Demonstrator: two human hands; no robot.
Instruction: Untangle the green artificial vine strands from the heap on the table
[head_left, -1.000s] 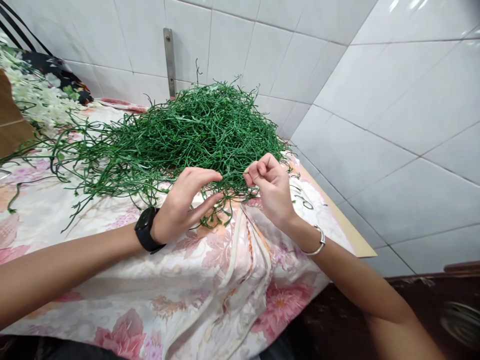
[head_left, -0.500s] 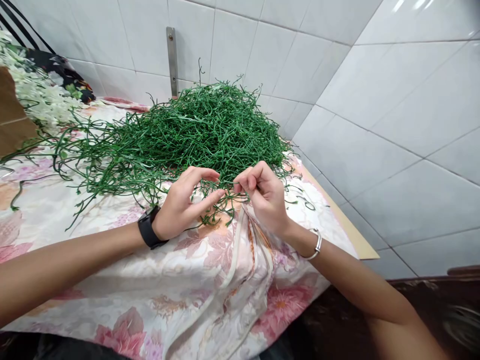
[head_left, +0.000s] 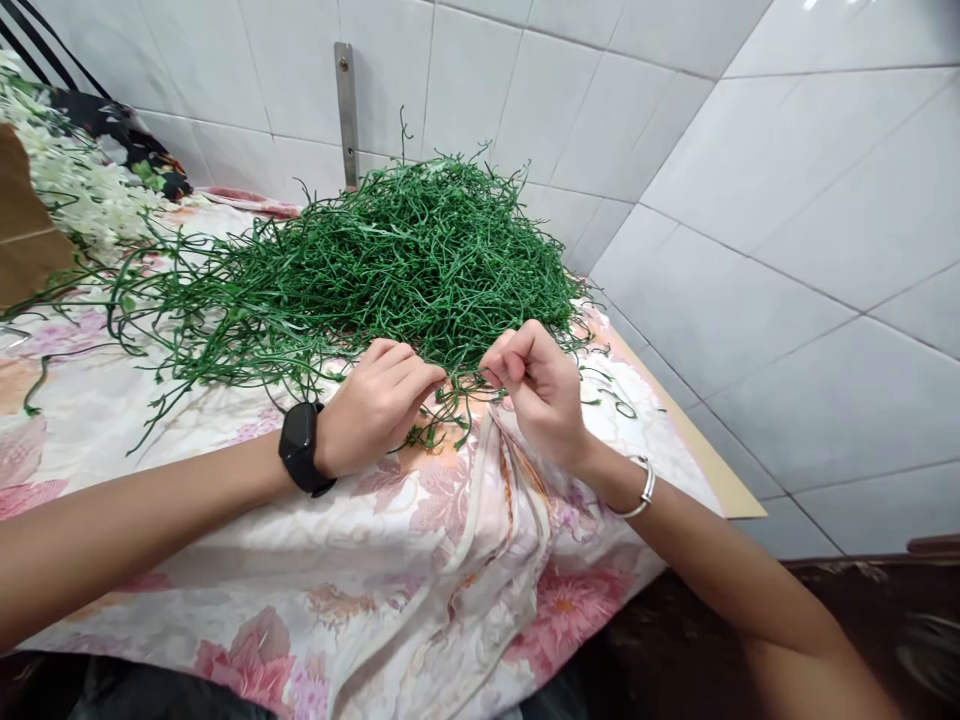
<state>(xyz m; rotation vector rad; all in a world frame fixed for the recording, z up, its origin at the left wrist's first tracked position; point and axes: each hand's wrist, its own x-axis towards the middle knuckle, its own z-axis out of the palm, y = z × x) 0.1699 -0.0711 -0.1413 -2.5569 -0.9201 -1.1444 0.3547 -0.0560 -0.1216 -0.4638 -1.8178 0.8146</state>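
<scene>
Floral cloth lies open toward its near edge; 2 tiled walls bound back and right. Left hand and right hand — fingertips pinched together, anything held indistinct — sit just before heaped green artificial stems. White flowers and cardboard crowd the left.

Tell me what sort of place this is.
Likely a small indoor craft corner, perhaps at home: a heap of green stems, white blossoms at far left, and a tiled wall behind.

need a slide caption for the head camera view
Left hand and right hand, close but apart, in front of a tangled heap of green stems on a floral cloth.
</scene>
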